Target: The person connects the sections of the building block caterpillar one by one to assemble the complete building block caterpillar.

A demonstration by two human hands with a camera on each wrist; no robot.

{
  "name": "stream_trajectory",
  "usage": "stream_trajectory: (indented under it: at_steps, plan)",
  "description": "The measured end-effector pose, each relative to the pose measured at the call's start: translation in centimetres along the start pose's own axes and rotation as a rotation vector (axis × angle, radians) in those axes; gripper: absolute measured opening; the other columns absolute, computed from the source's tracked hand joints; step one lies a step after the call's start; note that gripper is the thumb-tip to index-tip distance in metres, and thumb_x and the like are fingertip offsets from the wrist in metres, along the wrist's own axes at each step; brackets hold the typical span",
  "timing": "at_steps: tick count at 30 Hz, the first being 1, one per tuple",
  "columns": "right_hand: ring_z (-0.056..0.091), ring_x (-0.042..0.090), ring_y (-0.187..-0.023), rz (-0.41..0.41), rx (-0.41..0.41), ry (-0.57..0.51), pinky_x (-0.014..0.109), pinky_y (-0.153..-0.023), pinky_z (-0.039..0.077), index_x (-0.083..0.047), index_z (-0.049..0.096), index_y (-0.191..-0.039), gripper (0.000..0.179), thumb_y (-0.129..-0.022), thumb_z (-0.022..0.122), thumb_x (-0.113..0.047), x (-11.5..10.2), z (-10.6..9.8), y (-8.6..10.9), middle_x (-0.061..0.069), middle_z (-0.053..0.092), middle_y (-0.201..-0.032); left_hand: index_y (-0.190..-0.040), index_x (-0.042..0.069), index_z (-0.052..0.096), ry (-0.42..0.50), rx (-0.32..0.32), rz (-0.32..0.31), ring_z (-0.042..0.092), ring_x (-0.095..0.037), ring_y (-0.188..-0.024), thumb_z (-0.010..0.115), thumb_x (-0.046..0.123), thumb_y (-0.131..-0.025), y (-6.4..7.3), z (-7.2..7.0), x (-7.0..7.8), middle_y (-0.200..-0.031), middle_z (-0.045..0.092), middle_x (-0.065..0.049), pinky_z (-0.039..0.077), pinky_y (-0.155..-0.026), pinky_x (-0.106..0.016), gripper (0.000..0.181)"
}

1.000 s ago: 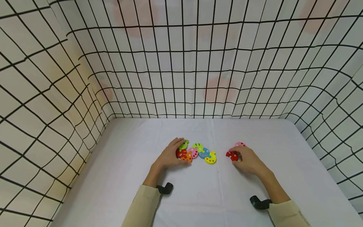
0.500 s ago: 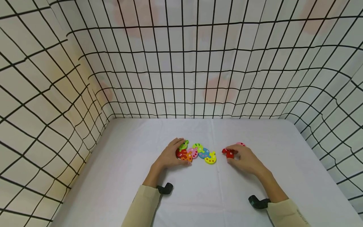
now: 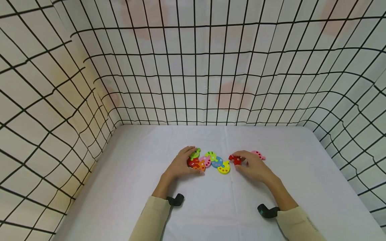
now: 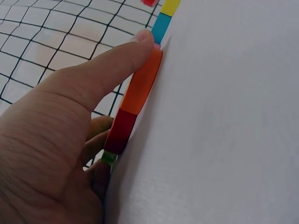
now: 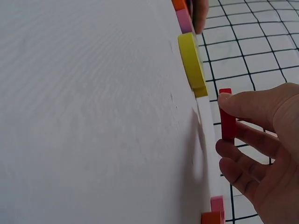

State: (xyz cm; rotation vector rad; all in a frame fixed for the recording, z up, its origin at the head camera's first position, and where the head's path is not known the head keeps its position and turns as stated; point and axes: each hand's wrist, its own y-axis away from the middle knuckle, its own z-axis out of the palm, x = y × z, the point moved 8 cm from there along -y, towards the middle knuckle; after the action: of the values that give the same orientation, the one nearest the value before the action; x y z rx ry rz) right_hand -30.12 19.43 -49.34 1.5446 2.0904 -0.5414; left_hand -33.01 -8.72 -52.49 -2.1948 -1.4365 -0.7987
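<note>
A row of joined, numbered caterpillar puzzle pieces lies on the white cloth in the head view. It runs from a green head piece [image 3: 196, 153] through red, orange [image 3: 200, 166], pink, light green and blue [image 3: 216, 163] to a yellow piece [image 3: 224, 168]. My left hand [image 3: 179, 165] holds the head end, thumb along the orange edge and fingers by the green piece. Just right of the yellow end, my right hand [image 3: 256, 167] pinches a red puzzle piece [image 5: 228, 119] between thumb and fingers. The right wrist view shows it raised off the cloth.
A loose pink puzzle piece [image 3: 258, 154] lies behind my right hand. An orange-red piece [image 5: 212, 218] shows beside it in the right wrist view. Black wire mesh [image 3: 208, 73] walls the table [image 3: 150, 140] at the back and both sides.
My right hand has carried the red puzzle piece left toward the yellow end, uncovering more of the loose pink piece. The left hand has stayed in place.
</note>
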Motion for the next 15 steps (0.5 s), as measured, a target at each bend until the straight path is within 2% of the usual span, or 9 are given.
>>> stream_trajectory:
  at_steps: [9,15]
  plan:
    - [0.060,0.028,-0.115,-0.009,-0.030,-0.039,0.048,-0.097,0.058,-0.017,0.065,-0.137,0.046,-0.093,0.076,-0.015,-0.7,1.2,-0.9,0.009,0.064,-0.140,-0.156,0.023,0.045,0.010,0.038,-0.010,0.032,-0.026,-0.153,0.087,0.058,-0.071,0.0,0.0,0.0,-0.164,0.037,-0.002,0.036,-0.121,-0.054,0.101]
    - [0.060,0.030,-0.118,-0.001,-0.033,-0.022,0.050,-0.098,0.058,-0.015,0.064,-0.137,0.046,-0.093,0.076,-0.015,-1.1,1.1,-0.9,0.012,0.061,-0.142,-0.154,0.024,0.047,0.021,0.061,-0.029,0.034,-0.026,-0.150,0.088,0.060,-0.069,0.0,-0.1,-0.1,-0.162,0.038,-0.002,0.040,-0.119,-0.053,0.101]
